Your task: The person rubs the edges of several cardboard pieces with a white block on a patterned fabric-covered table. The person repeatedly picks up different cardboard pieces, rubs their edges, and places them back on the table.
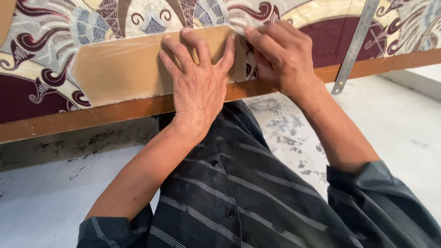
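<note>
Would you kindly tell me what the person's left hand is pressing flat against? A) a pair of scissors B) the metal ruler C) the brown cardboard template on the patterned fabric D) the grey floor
C: the left hand lies spread, fingers splayed, on the brown cardboard template over the patterned fabric, while the metal ruler lies apart to the right.

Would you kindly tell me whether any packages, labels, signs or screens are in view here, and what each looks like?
None are in view.
Nearest in kind: a flat tan cardboard template, angular in outline, lying on the maroon and cream patterned fabric, pressed down by the left hand with the right hand at its right edge.
A grey metal ruler lies slanted at the upper right.
</note>
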